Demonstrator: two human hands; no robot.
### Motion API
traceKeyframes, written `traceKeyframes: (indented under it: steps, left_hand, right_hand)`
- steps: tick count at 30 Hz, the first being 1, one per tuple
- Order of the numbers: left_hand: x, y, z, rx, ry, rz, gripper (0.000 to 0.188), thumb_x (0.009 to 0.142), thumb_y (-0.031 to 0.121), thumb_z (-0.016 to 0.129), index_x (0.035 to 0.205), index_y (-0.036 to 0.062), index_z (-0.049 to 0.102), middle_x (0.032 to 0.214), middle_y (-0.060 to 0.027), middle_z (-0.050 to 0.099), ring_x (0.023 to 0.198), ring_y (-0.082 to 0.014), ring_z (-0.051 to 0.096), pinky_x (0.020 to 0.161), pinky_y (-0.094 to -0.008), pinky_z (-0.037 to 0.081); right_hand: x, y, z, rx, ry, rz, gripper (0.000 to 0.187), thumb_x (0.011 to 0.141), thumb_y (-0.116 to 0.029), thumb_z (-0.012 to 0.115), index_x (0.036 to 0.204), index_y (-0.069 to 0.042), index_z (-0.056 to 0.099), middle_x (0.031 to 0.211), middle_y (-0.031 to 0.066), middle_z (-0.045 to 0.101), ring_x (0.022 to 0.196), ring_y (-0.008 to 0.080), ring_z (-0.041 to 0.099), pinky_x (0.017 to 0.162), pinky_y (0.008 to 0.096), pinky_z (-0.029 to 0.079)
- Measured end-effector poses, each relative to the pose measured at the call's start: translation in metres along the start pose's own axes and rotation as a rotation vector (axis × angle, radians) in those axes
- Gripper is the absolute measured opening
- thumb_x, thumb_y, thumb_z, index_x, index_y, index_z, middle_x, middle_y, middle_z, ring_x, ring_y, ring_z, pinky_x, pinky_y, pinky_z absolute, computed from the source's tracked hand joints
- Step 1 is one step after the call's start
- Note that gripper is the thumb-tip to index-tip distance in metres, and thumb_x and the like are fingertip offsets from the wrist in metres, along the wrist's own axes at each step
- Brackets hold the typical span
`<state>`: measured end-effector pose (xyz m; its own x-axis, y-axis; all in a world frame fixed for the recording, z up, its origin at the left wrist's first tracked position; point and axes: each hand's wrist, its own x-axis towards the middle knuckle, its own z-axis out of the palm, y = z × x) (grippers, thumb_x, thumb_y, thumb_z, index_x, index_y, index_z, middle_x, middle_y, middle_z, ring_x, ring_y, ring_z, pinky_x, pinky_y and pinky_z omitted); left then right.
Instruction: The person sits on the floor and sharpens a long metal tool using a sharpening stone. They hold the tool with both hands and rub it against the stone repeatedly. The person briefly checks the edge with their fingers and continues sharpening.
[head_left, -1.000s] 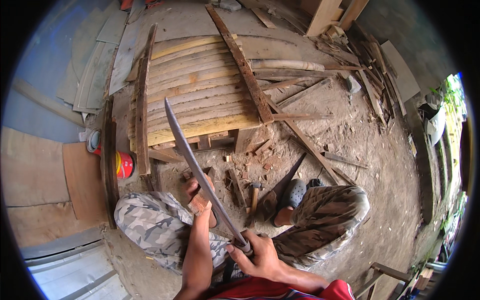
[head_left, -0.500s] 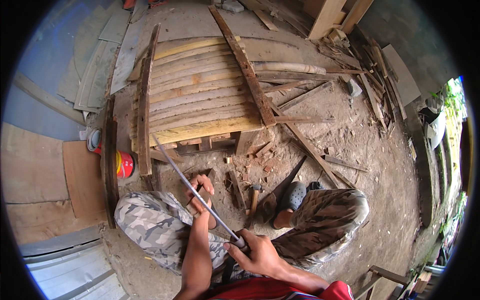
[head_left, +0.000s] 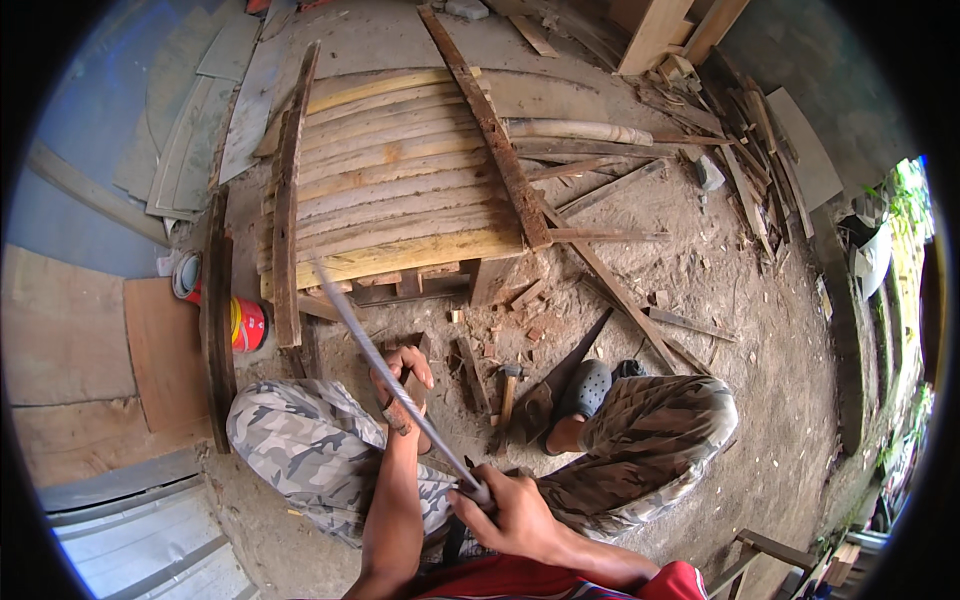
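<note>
Dirt floor [head_left: 740, 330] strewn with wood scraps [head_left: 520, 300] beneath stacked planks [head_left: 390, 190].

Even, soft daylight with only faint shadows, brightest and slightly overexposed at the right rim; strong fisheye bending of edges toward a black circular surround; centre sharp, periphery softened, no motion blur evident.

Lying on the dirt floor [head_left: 760, 330]: pallet of curved wooden slats [head_left: 390, 190], dark plank [head_left: 487, 120] crossing it diagonally. Standing just left of the pallet: red and yellow can [head_left: 240, 322]. Resting near the dark clog [head_left: 585, 385]: hammer [head_left: 508, 385], wood chips [head_left: 520, 310] scattering around. Piling up at upper right: scrap boards [head_left: 760, 150].
</note>
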<state>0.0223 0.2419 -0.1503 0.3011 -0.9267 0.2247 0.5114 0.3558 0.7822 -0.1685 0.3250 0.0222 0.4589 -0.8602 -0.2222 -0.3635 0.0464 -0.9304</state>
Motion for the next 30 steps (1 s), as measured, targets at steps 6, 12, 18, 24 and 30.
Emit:
traceKeyframes:
  steps: [6,12,18,24,30]
  left_hand:
    - [0.003,-0.002,-0.001,0.102,0.015,0.001,0.048,0.096,0.041,0.039,0.065,0.0053,0.047,0.055,-0.0089,0.047,0.048,-0.0179,0.045,0.048,-0.0290,0.036]
    - [0.002,-0.001,-0.009,-0.200,-0.045,-0.003,0.041,0.091,0.034,0.053,0.070,-0.0015,0.055,0.061,-0.0119,0.051,0.054,-0.0220,0.051,0.052,-0.0298,0.045]
    - [0.005,-0.002,0.002,-0.079,-0.010,-0.010,0.041,0.091,0.033,0.051,0.069,-0.0009,0.055,0.062,-0.0127,0.053,0.053,-0.0222,0.051,0.052,-0.0302,0.044]
    - [-0.001,-0.011,-0.014,-0.127,0.014,0.046,0.038,0.091,0.029,0.053,0.070,-0.0028,0.055,0.062,-0.0121,0.052,0.056,-0.0233,0.053,0.053,-0.0309,0.046]
    - [-0.002,-0.013,-0.017,-0.192,0.002,-0.008,0.039,0.092,0.032,0.054,0.071,-0.0016,0.054,0.062,-0.0129,0.052,0.054,-0.0237,0.051,0.050,-0.0321,0.045]
  right_hand:
    - [0.001,-0.009,-0.007,0.041,0.084,-0.077,0.029,0.090,-0.022,0.072,0.081,0.000,0.057,0.050,0.0095,0.053,0.043,0.0242,0.057,0.045,0.0364,0.045]
    - [0.004,0.000,-0.005,-0.071,-0.037,0.039,0.028,0.089,-0.023,0.073,0.082,0.000,0.059,0.052,0.0093,0.054,0.044,0.0227,0.058,0.045,0.0348,0.045]
    - [0.000,-0.002,-0.003,0.057,0.027,0.026,0.027,0.090,-0.024,0.073,0.086,0.000,0.060,0.052,0.0097,0.054,0.045,0.0234,0.059,0.045,0.0358,0.045]
    - [0.002,-0.003,-0.006,0.001,0.038,-0.018,0.029,0.090,-0.025,0.071,0.086,0.000,0.059,0.052,0.0111,0.054,0.045,0.0254,0.059,0.046,0.0371,0.045]
    - [0.004,0.008,-0.002,-0.066,-0.016,-0.003,0.030,0.090,-0.025,0.072,0.084,0.000,0.057,0.051,0.0077,0.053,0.043,0.0211,0.058,0.046,0.0359,0.046]
